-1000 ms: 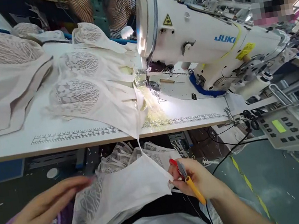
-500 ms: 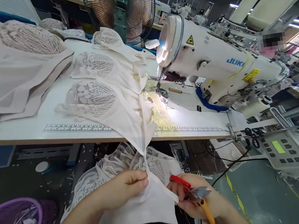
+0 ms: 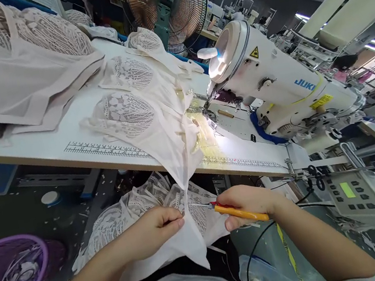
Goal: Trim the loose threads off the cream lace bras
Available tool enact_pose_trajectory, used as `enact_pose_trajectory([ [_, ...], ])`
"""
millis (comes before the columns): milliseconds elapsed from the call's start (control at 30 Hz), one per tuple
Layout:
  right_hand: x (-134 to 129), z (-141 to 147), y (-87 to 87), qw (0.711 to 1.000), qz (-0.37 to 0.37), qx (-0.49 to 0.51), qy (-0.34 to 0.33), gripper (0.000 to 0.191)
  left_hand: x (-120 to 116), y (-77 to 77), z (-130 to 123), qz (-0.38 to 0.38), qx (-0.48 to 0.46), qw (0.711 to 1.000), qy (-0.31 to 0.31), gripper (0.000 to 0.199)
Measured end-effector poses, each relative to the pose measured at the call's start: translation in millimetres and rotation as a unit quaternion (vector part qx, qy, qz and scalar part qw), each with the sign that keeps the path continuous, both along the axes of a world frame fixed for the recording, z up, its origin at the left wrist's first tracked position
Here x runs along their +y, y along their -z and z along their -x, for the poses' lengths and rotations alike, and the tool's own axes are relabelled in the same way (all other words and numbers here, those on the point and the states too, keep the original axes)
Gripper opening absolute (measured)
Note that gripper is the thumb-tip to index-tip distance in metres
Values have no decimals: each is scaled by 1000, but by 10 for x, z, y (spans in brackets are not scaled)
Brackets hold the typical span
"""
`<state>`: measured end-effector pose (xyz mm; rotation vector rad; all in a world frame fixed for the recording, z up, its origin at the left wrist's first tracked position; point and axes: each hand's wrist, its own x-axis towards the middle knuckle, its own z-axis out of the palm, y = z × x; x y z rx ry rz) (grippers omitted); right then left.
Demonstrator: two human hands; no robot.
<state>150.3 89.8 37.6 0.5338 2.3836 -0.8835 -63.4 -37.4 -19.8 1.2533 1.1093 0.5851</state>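
Observation:
My left hand [image 3: 165, 228] pinches a white fabric piece [image 3: 194, 243] over my lap. From there the fabric narrows to a strip and runs up to the white lace garments [image 3: 130, 114] on the sewing table. My right hand [image 3: 246, 202] is closed around scissors [image 3: 242, 212] with orange and red handles. The scissor blades point left and lie at the narrow strip, just above my left fingertips; whether they touch it I cannot tell. More lace pieces [image 3: 116, 226] are heaped on my lap, beneath my left hand.
A JUKI sewing machine [image 3: 279, 75] stands on the white table [image 3: 106, 159], its lamp lit. Beige garments [image 3: 26, 80] are piled at the left, with a fan [image 3: 170, 2] behind. A purple basket [image 3: 45, 270] is at lower left, a control panel [image 3: 350, 191] at right.
My right hand has moved up and turned, bringing the scissors from beside the fabric to the strip. The fabric edge it held is released and hangs down. The view has shifted slightly.

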Motion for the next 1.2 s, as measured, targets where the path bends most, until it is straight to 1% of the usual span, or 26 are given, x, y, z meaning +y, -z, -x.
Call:
enact_pose_trajectory([
  [167,4,200,-117,1000,-22,-14,-16,48,-25,-2,36,-2,8,1000,-2,31],
  [267,15,217,-123,999,-27,-2,-19,47,-26,-3,56,-3,18,1000,8,31],
  [367,20,198,-94,999,-30,9,-17,46,-19,-2,69,-3,24,1000,9,31],
  [533,30,133,-40,999,-23,39,29,49,-26,-49,86,-8,37,999,11,30],
  [633,3,73,8,991,19,87,98,50,-37,-129,70,-40,51,998,-5,26],
  [700,-64,33,73,971,84,155,164,51,-33,-198,36,-74,53,996,-18,26],
  [733,-115,16,116,953,125,196,194,52,-25,-231,14,-89,51,994,-25,25],
  [833,-316,-18,262,881,263,296,260,52,16,-285,-62,-128,62,989,-48,23],
  [867,-389,-29,308,857,294,315,282,50,31,-283,-88,-143,75,985,-58,21],
  [900,-458,-42,350,837,310,331,306,48,44,-271,-113,-161,87,981,-70,19],
  [967,-579,-82,416,812,299,349,360,40,57,-234,-166,-195,101,971,-98,15],
  [1033,-668,-141,455,793,268,364,409,32,48,-208,-227,-208,112,961,-143,12],
  [1100,-724,-206,471,776,244,383,439,28,27,-211,-299,-190,132,953,-197,8],
  [1167,-756,-258,479,764,214,404,457,26,9,-239,-375,-150,158,944,-246,7],
  [1200,-766,-275,484,761,194,412,463,24,5,-256,-410,-129,170,940,-265,9],
])
